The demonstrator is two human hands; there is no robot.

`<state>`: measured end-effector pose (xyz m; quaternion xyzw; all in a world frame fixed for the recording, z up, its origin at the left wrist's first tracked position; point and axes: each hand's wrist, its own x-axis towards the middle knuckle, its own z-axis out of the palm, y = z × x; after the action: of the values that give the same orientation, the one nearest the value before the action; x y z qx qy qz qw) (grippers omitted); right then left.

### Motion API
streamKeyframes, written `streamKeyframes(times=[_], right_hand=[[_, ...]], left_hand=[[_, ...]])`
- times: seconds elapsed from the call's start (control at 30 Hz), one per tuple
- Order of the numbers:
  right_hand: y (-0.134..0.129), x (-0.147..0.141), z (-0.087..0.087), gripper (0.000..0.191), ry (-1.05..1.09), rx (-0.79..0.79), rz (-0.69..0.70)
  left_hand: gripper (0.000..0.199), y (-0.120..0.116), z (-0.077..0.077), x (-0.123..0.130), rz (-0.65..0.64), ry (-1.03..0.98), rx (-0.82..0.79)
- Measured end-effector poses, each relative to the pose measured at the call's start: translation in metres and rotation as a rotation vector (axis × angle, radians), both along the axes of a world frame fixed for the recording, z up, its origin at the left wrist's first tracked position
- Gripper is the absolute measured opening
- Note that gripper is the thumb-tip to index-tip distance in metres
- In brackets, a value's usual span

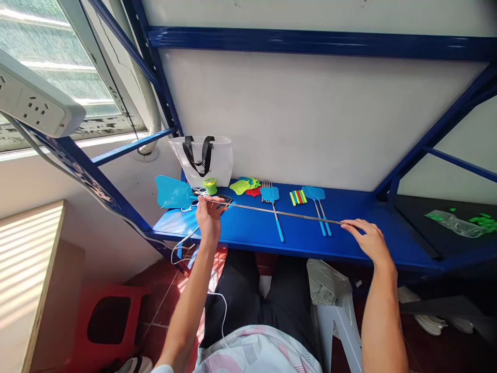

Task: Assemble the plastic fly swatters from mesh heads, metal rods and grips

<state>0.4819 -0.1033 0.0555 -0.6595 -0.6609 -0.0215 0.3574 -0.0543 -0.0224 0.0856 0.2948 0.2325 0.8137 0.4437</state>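
Note:
Stretched between my two hands is a telescopic fly swatter [174,192] with a blue perforated paddle and a long thin metal rod. My left hand [209,215] pinches the rod close to the paddle, at the left end of the blue shelf. Far to the right, my right hand [367,239] has its fingers closed on the rod's other end. Beneath the rod lie a shorter blue fly swatter [270,195] beside a fork-like metal head [266,184], two more blue swatters [315,192], and a row of coloured sticks [298,198].
At the back left stand a white bag [213,160] and a green tub [210,186], near loose green and red paddles [244,186]. A blue metal frame [318,41] surrounds the blue shelf [361,207]. A plastic bag [454,223] lies right; a power strip [39,101] hangs left.

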Motion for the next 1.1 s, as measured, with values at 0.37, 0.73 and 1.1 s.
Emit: streamKeyframes(times=[0.37, 0.73, 1.1], right_hand=[[0.020, -0.089, 0.003, 0.054, -0.141, 0.182, 0.254], [0.001, -0.201, 0.003, 0.054, -0.152, 0.186, 0.329], [-0.024, -0.249, 0.007, 0.047, -0.158, 0.197, 0.276]], left_hand=[[0.055, 0.008, -0.021, 0.034, 0.099, -0.128, -0.081], [0.061, -0.043, -0.041, 0.122, -0.234, 0.082, -0.153], [0.060, -0.081, -0.070, 0.160, -0.424, 0.206, -0.170]])
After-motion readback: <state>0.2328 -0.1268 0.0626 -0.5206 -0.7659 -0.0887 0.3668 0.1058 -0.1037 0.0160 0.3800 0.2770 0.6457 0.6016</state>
